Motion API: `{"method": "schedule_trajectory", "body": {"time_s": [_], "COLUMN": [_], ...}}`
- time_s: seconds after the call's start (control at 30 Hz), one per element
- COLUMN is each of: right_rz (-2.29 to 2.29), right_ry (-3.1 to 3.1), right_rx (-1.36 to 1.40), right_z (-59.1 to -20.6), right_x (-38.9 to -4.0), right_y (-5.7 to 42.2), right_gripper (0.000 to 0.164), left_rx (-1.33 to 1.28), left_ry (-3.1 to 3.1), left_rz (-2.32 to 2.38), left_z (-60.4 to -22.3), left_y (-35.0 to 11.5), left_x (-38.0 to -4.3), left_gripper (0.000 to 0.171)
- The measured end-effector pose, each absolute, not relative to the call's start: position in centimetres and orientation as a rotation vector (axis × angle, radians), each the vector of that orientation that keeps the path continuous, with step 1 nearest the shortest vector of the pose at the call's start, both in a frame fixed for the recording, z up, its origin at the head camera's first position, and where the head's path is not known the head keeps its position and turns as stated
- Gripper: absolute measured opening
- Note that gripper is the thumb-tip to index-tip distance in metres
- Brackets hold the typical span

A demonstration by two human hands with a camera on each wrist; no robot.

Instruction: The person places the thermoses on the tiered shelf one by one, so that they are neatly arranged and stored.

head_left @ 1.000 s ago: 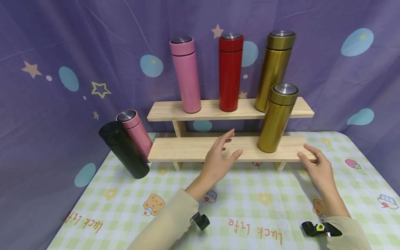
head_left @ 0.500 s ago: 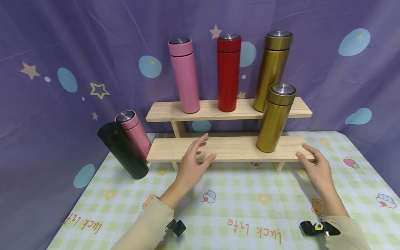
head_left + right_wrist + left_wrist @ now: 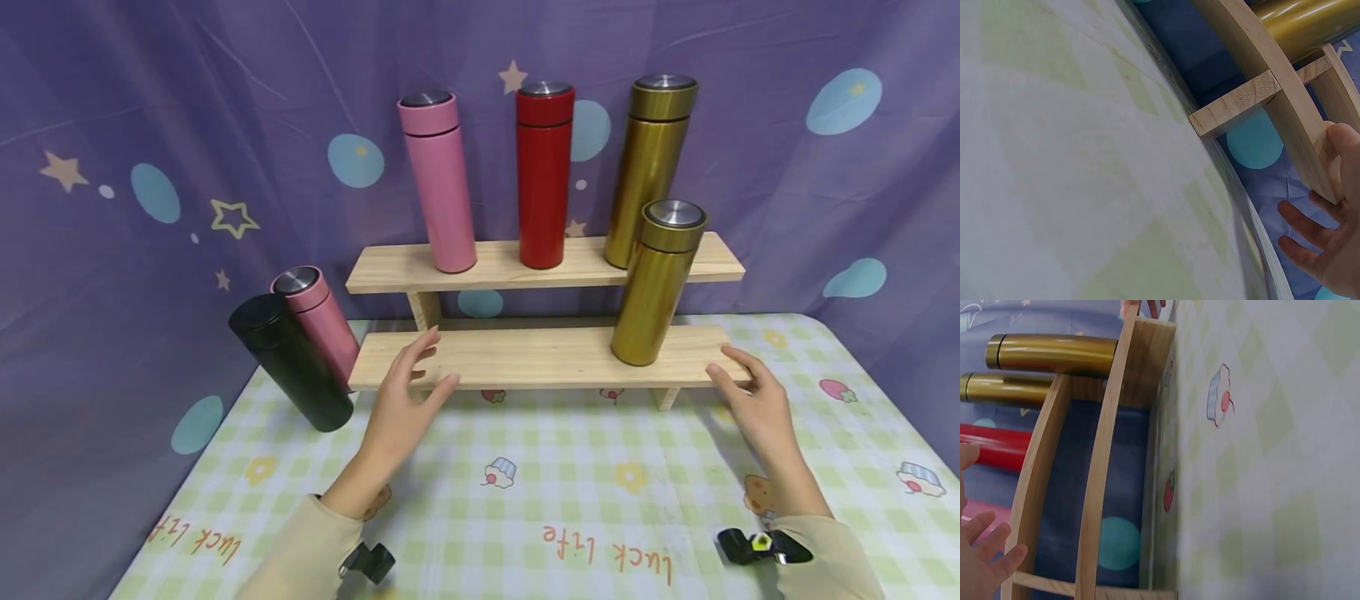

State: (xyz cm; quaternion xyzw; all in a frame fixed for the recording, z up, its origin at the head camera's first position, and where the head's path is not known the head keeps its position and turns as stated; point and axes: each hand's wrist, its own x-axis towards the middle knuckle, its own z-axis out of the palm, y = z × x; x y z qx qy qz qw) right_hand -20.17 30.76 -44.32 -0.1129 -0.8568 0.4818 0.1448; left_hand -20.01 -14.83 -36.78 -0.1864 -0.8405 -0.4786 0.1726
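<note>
The left grip (image 3: 393,417) is spread near a rack's (image 3: 525,354) left end; the right grip (image 3: 765,408) pinches its lower right end. The rack, bearing four bottles (image 3: 545,183), stands on the surface (image 3: 570,487).

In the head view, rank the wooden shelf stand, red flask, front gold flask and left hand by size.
1. Wooden shelf stand
2. Red flask and front gold flask: too alike to rank
3. Left hand

Purple star-patterned backdrop curtain (image 3: 262,108) behind a pale green-and-white checked tablecloth (image 3: 555,492)
</note>
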Motion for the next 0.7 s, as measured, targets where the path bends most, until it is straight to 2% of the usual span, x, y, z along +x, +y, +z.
{"method": "schedule_trajectory", "body": {"time_s": [0.7], "right_rz": [1.414], "right_ry": [-2.466], "right_rx": [-0.323], "right_z": [-44.1], "right_x": [-20.0], "right_y": [30.6], "right_gripper": [0.068], "left_rx": [-0.297], "left_ry": [-2.455], "left_rz": [-1.222], "left_z": [-38.9], "left_y": [-21.5], "left_x": [-15.9], "left_gripper": [0.06]}}
